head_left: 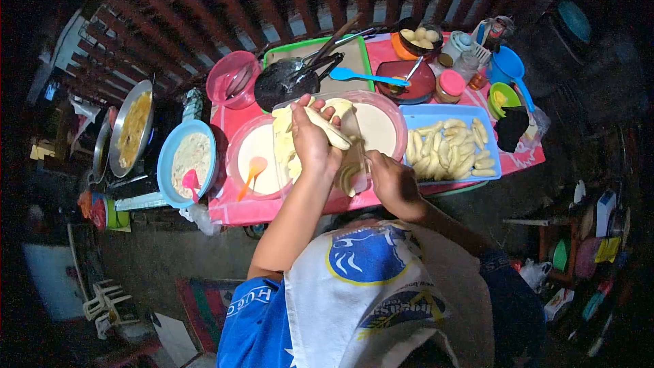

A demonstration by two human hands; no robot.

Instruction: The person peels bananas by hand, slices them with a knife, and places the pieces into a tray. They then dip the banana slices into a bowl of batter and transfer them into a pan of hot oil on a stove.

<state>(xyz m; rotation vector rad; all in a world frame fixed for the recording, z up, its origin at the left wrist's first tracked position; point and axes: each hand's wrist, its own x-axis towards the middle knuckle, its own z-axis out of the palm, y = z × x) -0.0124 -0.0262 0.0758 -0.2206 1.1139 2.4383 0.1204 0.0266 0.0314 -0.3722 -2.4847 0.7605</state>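
My left hand [317, 138] is wrapped round a pale peeled banana [328, 128], above a clear rectangular container [352, 176] with pale yellow pieces [285, 138] in it. At the container's right side is my right hand [392, 180], its fingers closed; what they hold is too small to make out. Behind and beside the container stand two round tubs of creamy batter, the left one [257, 153] with an orange spoon [255, 170] and the right one [378, 126]. Many peeled bananas [446, 150] lie in a blue tray [501, 163] to the right.
At the left are a light blue basin [163, 163] of flour with a pink scoop, and a pan [119, 143] of frying food. A pink bowl [216, 78], a green-rimmed tray [272, 54], a blue spatula [361, 76], jars and small bowls stand at the back.
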